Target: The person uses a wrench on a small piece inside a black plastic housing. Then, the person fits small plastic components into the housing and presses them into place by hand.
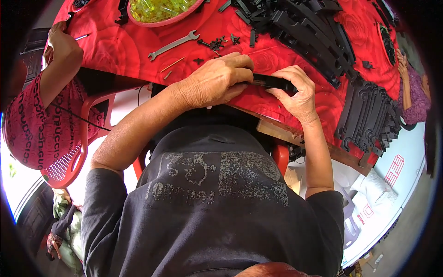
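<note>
A slim black plastic part (pixel 264 81) is held level between my two hands, just above the near edge of the red tablecloth. My left hand (pixel 220 77) is closed round its left end and covers that end from view. At the other end, my right hand (pixel 297 90) pinches the part between thumb and fingers. Beyond my left hand lie several small black plastic pieces (pixel 216 44). An open-ended wrench (pixel 174 45) rests on the cloth to the left of them, with a thin wooden stick (pixel 173 63) nearer to me.
Long black plastic parts (pixel 304 39) are heaped at the far right, and more lie in a stack (pixel 367 113) at the right edge. A pink bowl (pixel 161 23) holds yellow-green clear pieces. One person's arm (pixel 62 69) rests at left; another person (pixel 413 92) sits at right.
</note>
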